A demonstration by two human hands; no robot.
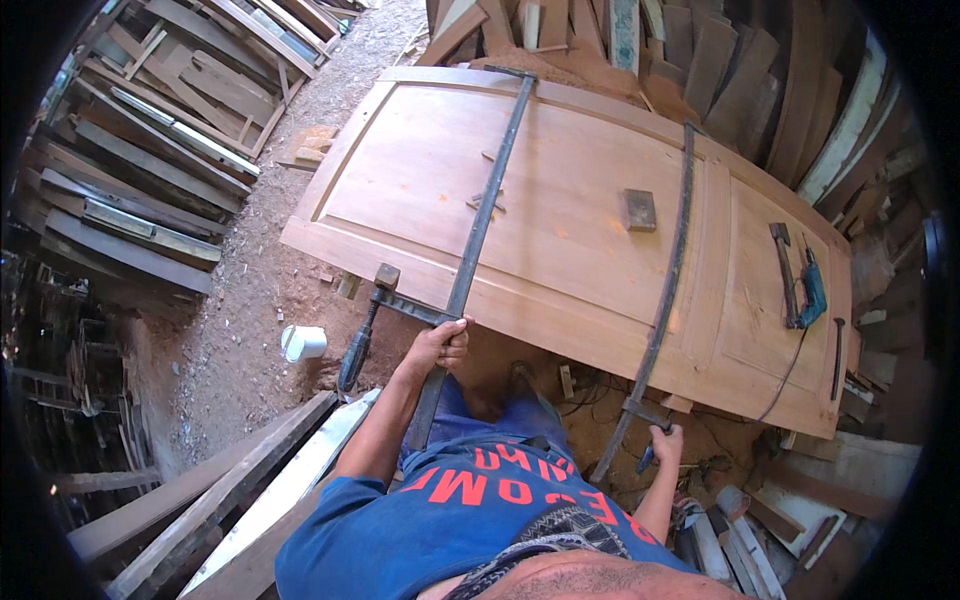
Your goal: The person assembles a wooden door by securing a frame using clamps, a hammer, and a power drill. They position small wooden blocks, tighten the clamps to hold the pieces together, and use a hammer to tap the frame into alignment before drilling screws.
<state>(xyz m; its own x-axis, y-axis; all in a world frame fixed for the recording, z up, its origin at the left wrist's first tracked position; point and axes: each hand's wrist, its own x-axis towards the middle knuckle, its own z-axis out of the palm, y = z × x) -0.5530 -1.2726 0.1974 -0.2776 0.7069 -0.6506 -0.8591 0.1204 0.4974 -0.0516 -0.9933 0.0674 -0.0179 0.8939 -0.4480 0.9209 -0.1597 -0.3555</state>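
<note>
A wooden panel door (400,150) lies flat before me, with two long metal bar clamps across it. My left hand (440,345) is wrapped round the bar of the left bar clamp (490,190), beside its sliding arm at the door's near edge. That arm's screw and dark handle (355,358) stick out to the left. At the near end of the right bar clamp (678,255), my right hand (667,445) is closed on the clamp by its sliding arm; a bit of blue handle shows below the fingers. The left clamp's far end reaches the door's far edge.
On the door rest a small wood block (639,210), a hammer-like tool (785,270), a teal power drill (813,290) with a cord, and a dark rod (838,355). A white bucket (304,343) lies on the ground. Stacked planks (150,170) line both sides.
</note>
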